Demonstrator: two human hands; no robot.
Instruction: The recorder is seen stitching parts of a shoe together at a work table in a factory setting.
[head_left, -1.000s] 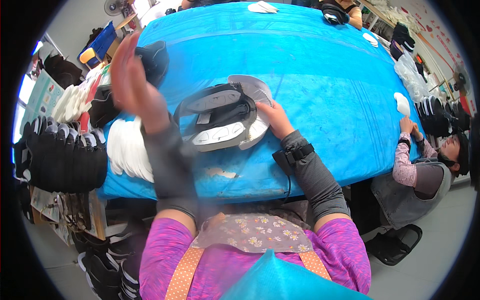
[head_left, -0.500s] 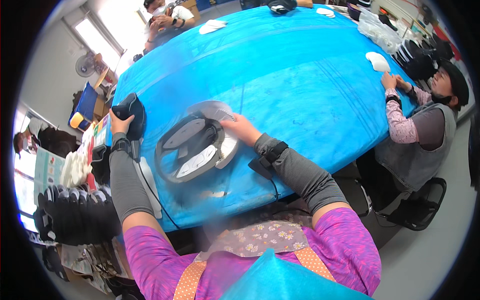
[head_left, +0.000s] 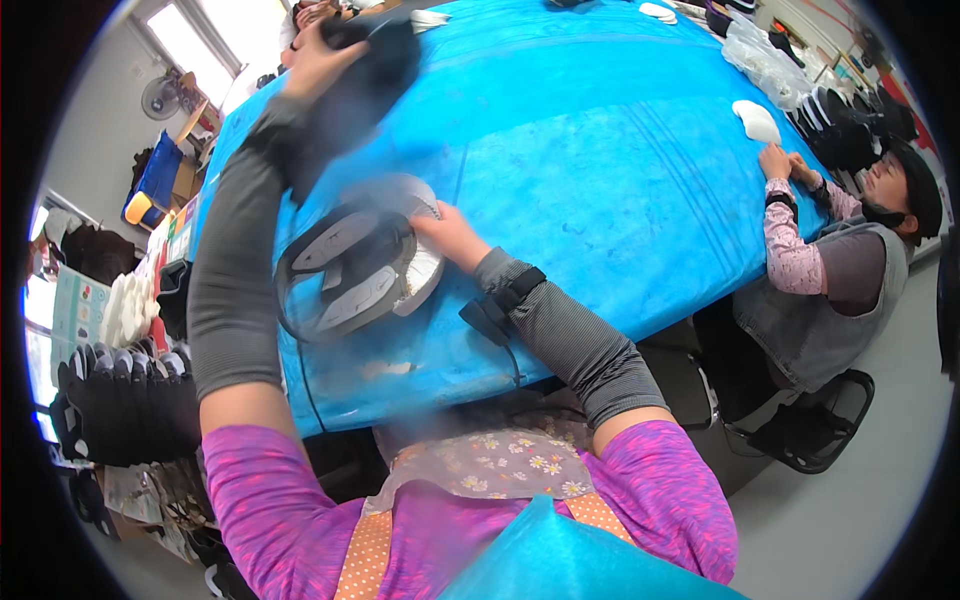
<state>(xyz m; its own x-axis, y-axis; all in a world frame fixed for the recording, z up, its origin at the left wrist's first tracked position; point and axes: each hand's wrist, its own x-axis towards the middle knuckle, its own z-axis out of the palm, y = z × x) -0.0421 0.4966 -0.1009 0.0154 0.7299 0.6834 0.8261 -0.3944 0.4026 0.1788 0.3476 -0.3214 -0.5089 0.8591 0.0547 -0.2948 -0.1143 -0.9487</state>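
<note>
My left hand (head_left: pixel 325 65) is raised over the far left of the blue table, gripping a black shoe upper (head_left: pixel 385 80) blurred by motion. My right hand (head_left: pixel 452 238) rests at the right side of a round, dark-rimmed holder (head_left: pixel 284 300). Its fingers close on the edge of a white curved piece with a toothed inner edge (head_left: pixel 424 262). Inside the holder lie a grey sole-shaped piece (head_left: pixel 330 243) and a paler one (head_left: pixel 362 300). The right fingertips are partly hidden behind the white piece.
Blue sheeting covers the table (head_left: pixel 560 230). At the right a co-worker (head_left: pixel 830 225) handles a white pad (head_left: pixel 756 122). Stacked black shoe uppers (head_left: pixel 125 405) stand on my left. A clear plastic bag (head_left: pixel 760 65) lies at the far right.
My left hand has lifted the black upper off the table's left edge and swung it up, forward and to the right. My right hand stays at the white piece.
</note>
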